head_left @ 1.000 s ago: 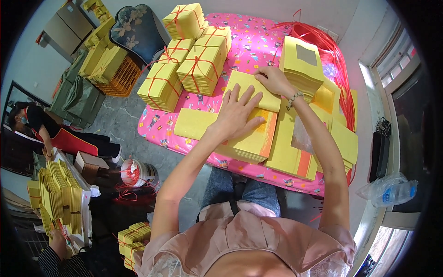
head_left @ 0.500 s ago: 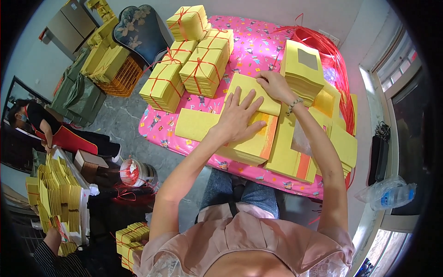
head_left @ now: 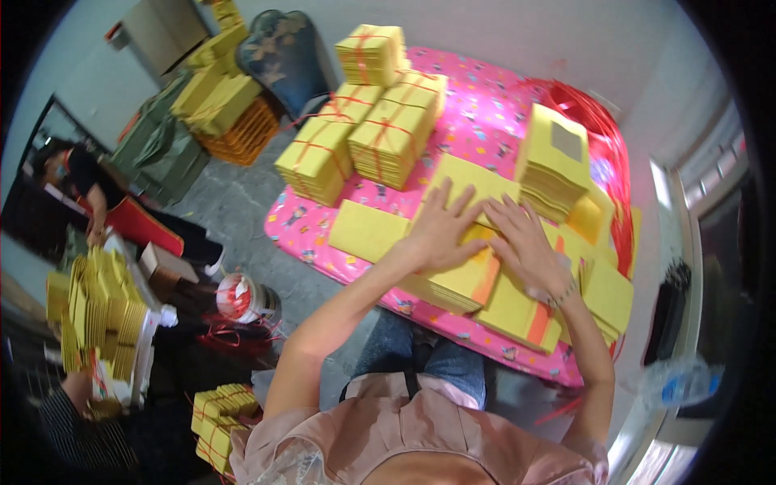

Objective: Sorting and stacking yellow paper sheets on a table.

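My left hand (head_left: 440, 230) lies flat with spread fingers on a thick stack of yellow paper (head_left: 444, 289) with an orange band near its right edge. Beside it my right hand (head_left: 524, 240), fingers stretched out, rests on the right side of the same stack; the two hands nearly meet. A yellow sheet (head_left: 473, 176) covers the far part of the stack, beyond my fingertips. To the left is a flat yellow paper pile (head_left: 364, 230). Just past my right hand stands a taller yellow stack (head_left: 554, 170) with a grey patch on top. Neither hand grips anything.
Yellow bundles (head_left: 388, 141) tied with red string stand at the far left of the pink patterned tabletop (head_left: 477, 105). Loose red string (head_left: 618, 186) hangs along the right. A white bucket (head_left: 242, 297) is on the floor. Another person (head_left: 105, 194) stands at left near more yellow stacks (head_left: 101, 299).
My right hand has come back from the sheet's far edge, opened, and settled flat beside my left hand. The left hand stays on the stack. The whole view has shifted slightly.
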The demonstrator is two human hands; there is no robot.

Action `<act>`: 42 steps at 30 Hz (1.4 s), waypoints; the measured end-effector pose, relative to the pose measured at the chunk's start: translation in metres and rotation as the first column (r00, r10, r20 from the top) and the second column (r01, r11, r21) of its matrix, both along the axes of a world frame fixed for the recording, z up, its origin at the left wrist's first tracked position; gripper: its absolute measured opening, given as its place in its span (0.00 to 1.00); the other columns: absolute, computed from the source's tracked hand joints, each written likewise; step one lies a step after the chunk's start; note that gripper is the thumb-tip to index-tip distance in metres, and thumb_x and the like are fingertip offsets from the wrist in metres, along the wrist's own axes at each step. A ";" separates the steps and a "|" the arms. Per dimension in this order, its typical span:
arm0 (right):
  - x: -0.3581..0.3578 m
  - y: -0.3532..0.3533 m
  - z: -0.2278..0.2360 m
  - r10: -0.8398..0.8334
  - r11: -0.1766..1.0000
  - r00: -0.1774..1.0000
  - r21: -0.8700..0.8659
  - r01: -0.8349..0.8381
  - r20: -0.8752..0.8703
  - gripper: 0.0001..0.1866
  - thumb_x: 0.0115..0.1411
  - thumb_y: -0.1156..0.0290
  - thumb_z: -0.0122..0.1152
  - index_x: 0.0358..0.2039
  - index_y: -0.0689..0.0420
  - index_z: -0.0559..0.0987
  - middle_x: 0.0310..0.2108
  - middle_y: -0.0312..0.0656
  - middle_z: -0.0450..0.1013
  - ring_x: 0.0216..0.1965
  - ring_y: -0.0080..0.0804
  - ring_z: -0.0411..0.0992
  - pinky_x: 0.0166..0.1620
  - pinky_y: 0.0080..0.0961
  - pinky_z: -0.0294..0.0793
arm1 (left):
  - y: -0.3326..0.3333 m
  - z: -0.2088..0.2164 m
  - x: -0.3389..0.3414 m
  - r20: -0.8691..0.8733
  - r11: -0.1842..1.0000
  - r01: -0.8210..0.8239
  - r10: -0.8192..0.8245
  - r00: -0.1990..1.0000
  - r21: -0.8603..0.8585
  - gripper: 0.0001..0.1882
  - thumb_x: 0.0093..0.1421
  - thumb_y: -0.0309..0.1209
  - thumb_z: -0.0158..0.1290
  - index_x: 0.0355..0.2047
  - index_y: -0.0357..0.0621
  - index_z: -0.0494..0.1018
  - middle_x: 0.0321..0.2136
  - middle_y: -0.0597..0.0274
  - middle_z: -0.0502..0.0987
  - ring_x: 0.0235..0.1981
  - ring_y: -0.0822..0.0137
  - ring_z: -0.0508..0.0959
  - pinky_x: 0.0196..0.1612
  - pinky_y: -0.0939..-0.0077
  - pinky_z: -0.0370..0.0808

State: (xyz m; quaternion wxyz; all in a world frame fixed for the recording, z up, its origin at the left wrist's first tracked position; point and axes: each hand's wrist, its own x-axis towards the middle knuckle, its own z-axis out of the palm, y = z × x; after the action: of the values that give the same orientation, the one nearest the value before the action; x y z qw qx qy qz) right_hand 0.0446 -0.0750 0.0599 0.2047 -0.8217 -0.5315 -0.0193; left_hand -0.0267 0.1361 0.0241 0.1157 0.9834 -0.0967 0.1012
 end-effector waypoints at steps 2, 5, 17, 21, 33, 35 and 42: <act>-0.009 -0.006 0.002 0.033 0.998 0.998 -0.052 -0.030 0.046 0.31 0.68 0.57 0.51 0.67 0.57 0.62 0.68 0.47 0.58 0.71 0.47 0.51 0.71 0.51 0.43 | -0.002 -0.003 0.000 0.016 1.000 -0.015 0.016 1.000 -0.015 0.40 0.64 0.60 0.43 0.70 0.51 0.55 0.70 0.47 0.52 0.70 0.30 0.45 0.70 0.40 0.45; -0.008 -0.014 -0.007 0.040 0.994 0.999 -0.103 -0.036 0.038 0.34 0.67 0.53 0.50 0.68 0.57 0.60 0.70 0.47 0.55 0.72 0.48 0.48 0.72 0.52 0.39 | -0.005 -0.004 0.003 -0.011 0.998 0.021 -0.022 1.000 -0.061 0.40 0.64 0.59 0.42 0.70 0.49 0.55 0.71 0.47 0.52 0.70 0.31 0.45 0.71 0.42 0.44; -0.010 -0.012 -0.021 0.006 0.996 0.992 -0.084 -0.017 -0.128 0.39 0.66 0.47 0.49 0.71 0.53 0.56 0.73 0.47 0.48 0.74 0.49 0.40 0.72 0.53 0.35 | 0.023 0.002 0.004 -0.122 0.990 0.080 -0.094 0.988 -0.114 0.44 0.63 0.64 0.41 0.72 0.52 0.51 0.71 0.43 0.47 0.72 0.37 0.41 0.72 0.45 0.43; -0.013 -0.009 -0.017 -0.002 0.993 0.992 -0.119 -0.014 -0.127 0.39 0.65 0.46 0.50 0.71 0.53 0.56 0.73 0.47 0.47 0.75 0.48 0.38 0.72 0.54 0.35 | 0.031 0.000 0.000 -0.114 0.997 0.048 -0.055 0.992 -0.060 0.45 0.63 0.66 0.41 0.72 0.53 0.50 0.72 0.42 0.45 0.72 0.39 0.42 0.72 0.48 0.44; -0.014 -0.009 -0.018 -0.015 0.993 0.987 -0.120 -0.004 -0.157 0.35 0.68 0.50 0.46 0.71 0.52 0.57 0.74 0.46 0.46 0.75 0.47 0.38 0.72 0.52 0.33 | 0.037 -0.002 0.007 -0.249 0.973 0.072 -0.127 0.960 -0.219 0.45 0.65 0.65 0.38 0.73 0.53 0.45 0.72 0.40 0.37 0.73 0.38 0.33 0.73 0.48 0.41; -0.013 -0.008 -0.015 -0.012 0.993 0.987 -0.117 -0.007 -0.159 0.34 0.69 0.51 0.46 0.70 0.52 0.58 0.73 0.46 0.47 0.75 0.46 0.39 0.72 0.52 0.33 | 0.040 -0.003 0.010 -0.248 0.971 0.072 -0.129 0.960 -0.228 0.45 0.65 0.65 0.38 0.73 0.53 0.45 0.72 0.40 0.37 0.73 0.38 0.32 0.73 0.48 0.41; 0.004 0.004 -0.006 -0.029 0.998 0.996 0.054 0.025 0.088 0.29 0.60 0.62 0.62 0.61 0.56 0.70 0.55 0.47 0.69 0.58 0.46 0.65 0.63 0.46 0.56 | 0.046 -0.006 0.017 -0.170 0.956 0.095 -0.146 0.975 -0.279 0.40 0.68 0.61 0.36 0.71 0.47 0.53 0.72 0.40 0.44 0.72 0.37 0.37 0.72 0.48 0.42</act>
State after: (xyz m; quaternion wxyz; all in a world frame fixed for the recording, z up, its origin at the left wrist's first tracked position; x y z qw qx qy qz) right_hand 0.0483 -0.0708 0.0541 0.2023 -0.8214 -0.5283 -0.0727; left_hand -0.0097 0.1818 0.0180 0.2627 0.9559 -0.1306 0.0125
